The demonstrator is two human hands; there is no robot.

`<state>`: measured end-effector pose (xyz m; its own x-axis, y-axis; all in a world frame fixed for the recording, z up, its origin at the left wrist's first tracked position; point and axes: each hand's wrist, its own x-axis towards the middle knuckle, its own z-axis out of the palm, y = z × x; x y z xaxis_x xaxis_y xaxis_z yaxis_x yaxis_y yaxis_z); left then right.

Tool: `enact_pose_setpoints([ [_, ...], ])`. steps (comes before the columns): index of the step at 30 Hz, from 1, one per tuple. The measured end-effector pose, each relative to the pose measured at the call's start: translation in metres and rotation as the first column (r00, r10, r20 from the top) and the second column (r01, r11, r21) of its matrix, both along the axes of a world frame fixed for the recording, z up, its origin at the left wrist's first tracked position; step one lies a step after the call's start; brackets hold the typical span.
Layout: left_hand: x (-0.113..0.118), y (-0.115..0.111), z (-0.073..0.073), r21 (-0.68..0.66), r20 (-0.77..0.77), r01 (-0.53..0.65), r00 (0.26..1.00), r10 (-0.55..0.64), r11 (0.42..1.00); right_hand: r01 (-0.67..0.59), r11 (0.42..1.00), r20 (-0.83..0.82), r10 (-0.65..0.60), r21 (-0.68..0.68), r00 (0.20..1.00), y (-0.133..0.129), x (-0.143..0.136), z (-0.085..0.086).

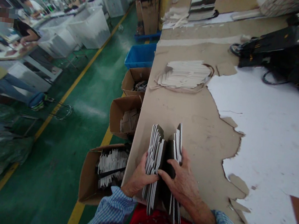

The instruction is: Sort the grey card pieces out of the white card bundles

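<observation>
A stack of thin dark panels with white edges stands on end at the near edge of the table, parted in the middle by a gap. My left hand is closed round the left portion, thumb across its near side. My right hand grips the smaller right portion, its thumb reaching over to the left portion and a finger bent against a dark face. The fingers behind the panels are hidden. What the panels are made of I cannot tell.
Brown paper covers the table, with torn white sheet at right. Further off lie a white stack and black bags. Cardboard boxes and a blue bin line the left edge. People sit at workbenches across the green aisle.
</observation>
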<state>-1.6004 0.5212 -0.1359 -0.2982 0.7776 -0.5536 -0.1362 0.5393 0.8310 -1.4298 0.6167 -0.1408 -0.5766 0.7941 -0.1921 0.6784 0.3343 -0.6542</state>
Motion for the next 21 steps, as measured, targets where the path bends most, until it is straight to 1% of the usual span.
enact_pose_setpoints([
  [3,0.001,0.0,-0.001,0.007,-0.014,0.008,1.0,-0.007,1.0,-0.015,1.0,-0.014,0.015,0.02,1.0,-0.001,-0.001,0.001],
  [6,0.001,-0.001,-0.003,0.029,-0.009,0.003,1.0,-0.002,1.0,-0.001,1.0,-0.016,0.001,0.012,1.0,-0.002,-0.002,0.0],
  [8,0.0,-0.003,-0.006,0.044,0.03,-0.021,0.999,0.02,0.999,0.013,1.0,-0.02,-0.013,-0.004,1.0,-0.003,-0.001,-0.001],
  [10,0.0,-0.005,-0.009,0.061,0.1,-0.055,0.994,0.049,0.997,0.019,1.0,-0.04,-0.02,-0.011,0.999,-0.003,0.001,-0.003],
  [12,0.0,-0.007,-0.011,0.076,0.169,-0.095,0.982,0.081,0.993,0.014,1.0,-0.071,-0.014,0.001,0.997,-0.004,0.003,-0.003],
  [14,0.0,-0.008,-0.012,0.092,0.205,-0.124,0.973,0.103,0.988,0.011,1.0,-0.094,-0.009,0.023,0.995,-0.006,0.004,-0.003],
  [17,0.0,-0.009,-0.014,0.1,0.205,-0.133,0.972,0.111,0.986,0.009,0.999,-0.094,-0.005,0.042,0.996,-0.009,0.005,-0.003],
  [21,0.002,-0.009,-0.012,0.087,0.177,-0.128,0.978,0.111,0.988,-0.009,0.997,-0.126,0.019,0.073,0.992,-0.016,0.008,-0.008],
])
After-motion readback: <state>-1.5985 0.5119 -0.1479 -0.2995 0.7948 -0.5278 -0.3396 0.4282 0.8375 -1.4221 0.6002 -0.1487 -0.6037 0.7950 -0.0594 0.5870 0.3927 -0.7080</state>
